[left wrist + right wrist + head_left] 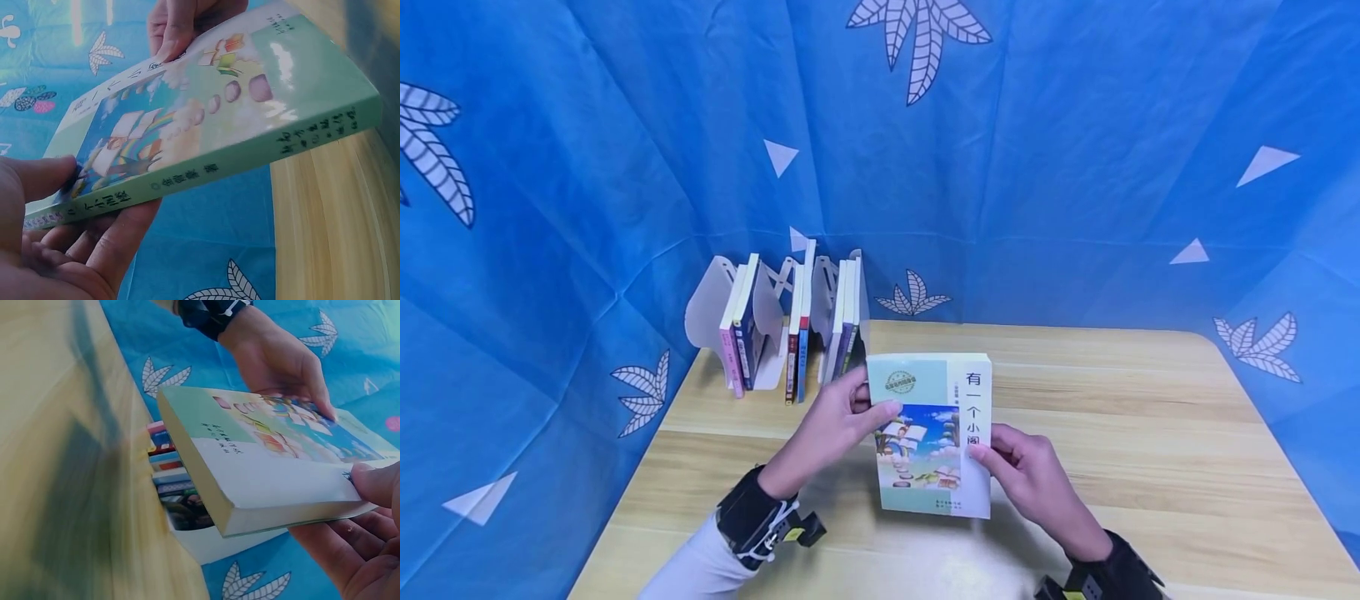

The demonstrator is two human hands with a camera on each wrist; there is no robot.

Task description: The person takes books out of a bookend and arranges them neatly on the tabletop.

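A paperback book (917, 467) with a pale green and white cover and a cartoon picture is held up over the table, its front facing me. My left hand (838, 421) grips its left, spine side, thumb on the cover and fingers behind. On the opposite edge my right hand (1037, 475) pinches the book between thumb and fingers. In the left wrist view the green spine of the book (206, 172) shows, with the left thumb on top and the fingers underneath. From the right wrist, the book's (281, 481) page edges are visible and it looks closed.
At the back left of the wooden table (1112, 400) stands a white expanding book rack (707, 308). Several upright books (797, 342) fill its sections, spines toward me. A blue curtain (1075, 167) with white leaves hangs behind the table and along its sides.
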